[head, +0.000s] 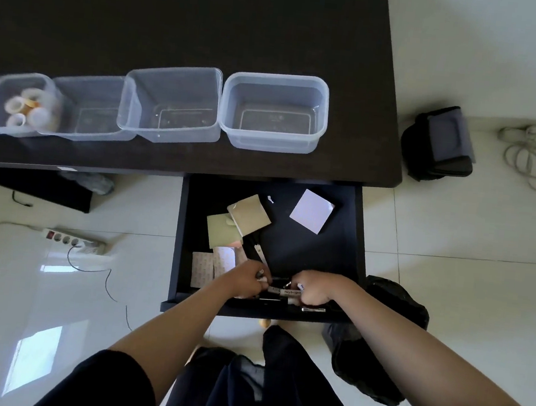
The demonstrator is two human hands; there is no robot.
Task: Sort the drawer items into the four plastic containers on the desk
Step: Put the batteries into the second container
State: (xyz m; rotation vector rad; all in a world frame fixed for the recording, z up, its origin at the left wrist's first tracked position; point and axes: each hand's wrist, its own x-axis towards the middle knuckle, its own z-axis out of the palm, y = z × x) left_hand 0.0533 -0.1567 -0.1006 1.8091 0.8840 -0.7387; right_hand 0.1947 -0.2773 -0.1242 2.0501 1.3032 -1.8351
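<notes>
Clear plastic containers (273, 111); both hands (246, 281) gripping slim markers (285, 291).

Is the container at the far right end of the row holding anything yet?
No, the rightmost container shows only its bare clear bottom, while the tape rolls sit in the leftmost one.

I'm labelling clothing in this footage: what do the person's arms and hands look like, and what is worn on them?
Both forearms are bare, with black short sleeves ending near the elbows. The left hand and right hand are ungloved; I can see no watch, bracelet or rings.
</notes>
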